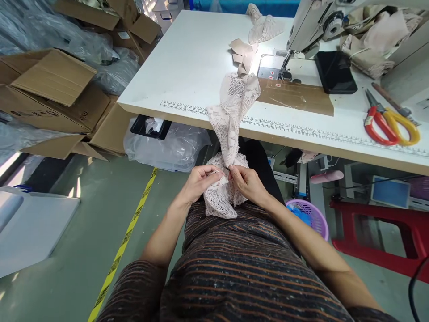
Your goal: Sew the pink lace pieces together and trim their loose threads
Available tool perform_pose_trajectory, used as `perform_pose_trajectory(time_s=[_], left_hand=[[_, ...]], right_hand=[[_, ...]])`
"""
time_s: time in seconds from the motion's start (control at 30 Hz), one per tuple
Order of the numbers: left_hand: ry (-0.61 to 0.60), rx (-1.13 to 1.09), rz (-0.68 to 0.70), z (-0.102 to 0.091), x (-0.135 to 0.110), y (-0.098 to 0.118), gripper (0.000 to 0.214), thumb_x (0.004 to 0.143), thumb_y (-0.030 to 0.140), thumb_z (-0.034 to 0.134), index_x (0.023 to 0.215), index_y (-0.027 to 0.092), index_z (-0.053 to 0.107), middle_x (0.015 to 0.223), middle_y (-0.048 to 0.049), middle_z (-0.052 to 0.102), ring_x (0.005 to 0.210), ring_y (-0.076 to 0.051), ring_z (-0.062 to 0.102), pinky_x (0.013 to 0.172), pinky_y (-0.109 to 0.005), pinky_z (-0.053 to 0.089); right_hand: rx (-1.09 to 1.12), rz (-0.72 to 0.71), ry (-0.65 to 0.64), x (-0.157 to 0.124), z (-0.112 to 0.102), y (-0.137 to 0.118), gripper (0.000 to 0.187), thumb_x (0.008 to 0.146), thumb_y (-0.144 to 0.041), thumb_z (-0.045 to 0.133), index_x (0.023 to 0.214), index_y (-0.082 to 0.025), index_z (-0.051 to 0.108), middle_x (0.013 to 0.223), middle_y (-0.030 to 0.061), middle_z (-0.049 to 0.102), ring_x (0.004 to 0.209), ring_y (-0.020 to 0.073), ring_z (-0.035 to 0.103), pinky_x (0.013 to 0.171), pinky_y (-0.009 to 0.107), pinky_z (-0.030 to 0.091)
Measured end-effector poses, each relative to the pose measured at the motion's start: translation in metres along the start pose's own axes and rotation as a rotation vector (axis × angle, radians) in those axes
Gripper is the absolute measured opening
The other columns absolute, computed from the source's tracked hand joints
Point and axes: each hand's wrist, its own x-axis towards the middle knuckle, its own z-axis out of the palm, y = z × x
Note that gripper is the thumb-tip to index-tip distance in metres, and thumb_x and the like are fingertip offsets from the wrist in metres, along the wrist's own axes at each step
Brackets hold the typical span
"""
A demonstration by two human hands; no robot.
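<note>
A long strip of pale pink lace fabric point(234, 107) hangs from the white sewing table point(187, 62) down into my lap. My left hand point(198, 182) is closed on the bunched lower end of the lace. My right hand point(247, 182) pinches the same lace just beside it, and a thin dark tool tip shows between its fingers. Both hands meet below the table's front edge, above my striped garment. More lace and beige pieces point(246, 49) lie by the sewing machine point(315, 27).
Red and yellow scissors point(390, 123) and a black phone-like slab point(335, 71) lie on the table's right. Cardboard boxes point(56, 98) and plastic bags stand at the left. A purple basket point(311, 217) and a red stool point(385, 241) sit under the table. Yellow tape point(124, 246) crosses the floor.
</note>
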Motion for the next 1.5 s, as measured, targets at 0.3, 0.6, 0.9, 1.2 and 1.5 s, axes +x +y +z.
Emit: perform_pose_trajectory(time_s=[0.3, 0.6, 0.9, 1.2, 1.5], left_hand=[[-0.018, -0.041, -0.091, 0.003, 0.002, 0.008, 0.021, 0.07, 0.034, 0.077, 0.068, 0.015, 0.069, 0.057, 0.0024, 0.057, 0.049, -0.007, 0.042, 0.049, -0.021, 0.03], [-0.033, 0.057, -0.085, 0.0, 0.008, 0.009, 0.024, 0.071, 0.037, 0.075, 0.072, 0.013, 0.07, 0.062, 0.001, 0.059, 0.055, -0.008, 0.044, 0.051, -0.021, 0.03], [-0.051, 0.107, 0.009, -0.008, 0.013, 0.017, 0.027, 0.075, 0.041, 0.076, 0.075, 0.014, 0.071, 0.067, -0.001, 0.063, 0.059, -0.011, 0.049, 0.055, -0.022, 0.034], [0.113, 0.193, 0.49, -0.03, 0.03, 0.04, 0.022, 0.078, 0.04, 0.076, 0.083, 0.018, 0.077, 0.085, -0.0037, 0.065, 0.079, -0.016, 0.056, 0.073, -0.026, 0.042], [-0.456, -0.075, 0.212, 0.013, 0.047, 0.008, 0.055, 0.074, 0.068, 0.067, 0.087, 0.016, 0.08, 0.098, -0.0111, 0.07, 0.097, -0.027, 0.063, 0.089, -0.037, 0.047]], right_hand=[[-0.03, 0.0, -0.026, -0.005, 0.001, -0.005, 0.056, 0.099, -0.063, 0.037, 0.08, -0.02, 0.066, 0.057, -0.0018, 0.051, 0.054, 0.0135, 0.043, 0.056, 0.027, 0.031], [0.044, -0.079, 0.334, 0.011, -0.005, 0.009, 0.042, 0.097, -0.056, 0.045, 0.089, -0.02, 0.064, 0.076, 0.0015, 0.062, 0.064, 0.0147, 0.052, 0.063, 0.027, 0.042], [0.197, -0.164, 0.416, 0.061, -0.002, 0.023, 0.034, 0.084, -0.053, 0.064, 0.086, -0.019, 0.066, 0.071, 0.0007, 0.062, 0.056, 0.0125, 0.049, 0.054, 0.026, 0.042], [0.161, -0.285, 0.304, -0.022, -0.005, -0.027, 0.026, 0.085, -0.038, 0.068, 0.073, -0.022, 0.052, 0.052, -0.0093, 0.035, 0.045, 0.0071, 0.027, 0.043, 0.023, 0.025], [0.183, -0.314, 0.065, -0.048, 0.002, -0.033, 0.019, 0.082, -0.028, 0.07, 0.08, -0.022, 0.052, 0.055, -0.0089, 0.042, 0.046, 0.0059, 0.028, 0.043, 0.022, 0.024]])
